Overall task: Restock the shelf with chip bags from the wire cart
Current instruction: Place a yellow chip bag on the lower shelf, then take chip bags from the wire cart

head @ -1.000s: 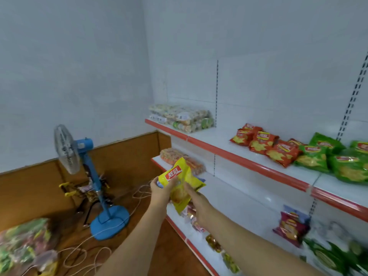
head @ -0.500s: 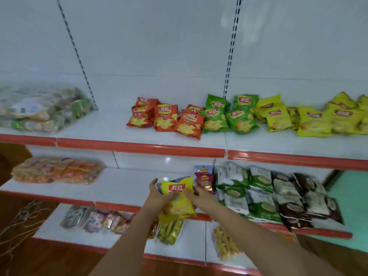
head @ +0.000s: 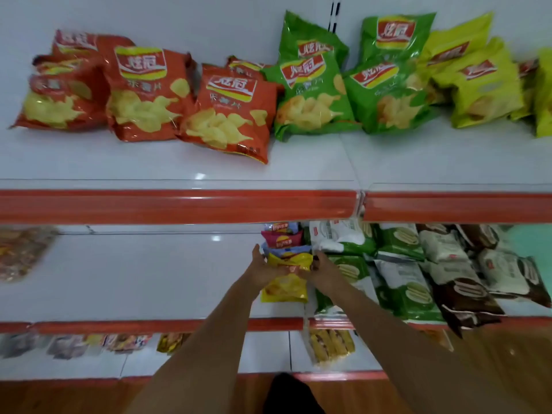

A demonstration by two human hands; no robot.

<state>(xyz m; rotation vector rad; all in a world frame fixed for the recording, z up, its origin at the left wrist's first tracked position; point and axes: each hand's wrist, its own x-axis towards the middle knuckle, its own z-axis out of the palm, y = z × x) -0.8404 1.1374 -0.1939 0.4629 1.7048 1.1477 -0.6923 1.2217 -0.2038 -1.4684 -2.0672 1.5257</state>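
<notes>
- The view is now sitting closer to the shelving than it was half a second ago, and the yellow chip bag (head: 286, 280), which was being carried in front of the middle shelf's red edge, is now lying over the middle shelf (head: 134, 273) itself.
- The left hand (head: 263, 268) is gripping the bag's upper left side and the right hand (head: 324, 268) is gripping its upper right side; both are closing on the foil, neither has let go.
- Holding it by the two top corners is probably keeping the pack flat and face-up, so the printed front is showing to a shopper.
- The bag is going down at the front of a short row: at its 12 o'clock a red small bag (head: 282, 239) and a blue-edged one are stacked toward the back wall, so it is likely being lined up with its own kind.
- At the bag's 3 o'clock the green-and-white packs (head: 400, 291) are lying just beside it; at 9 o'clock the shelf surface is bare.
- Up at 12 o'clock, the top shelf (head: 179, 204) is carrying orange bags (head: 227, 115) and green bags (head: 310, 94), appearing stocked.
- The wire cart is not in view.
</notes>
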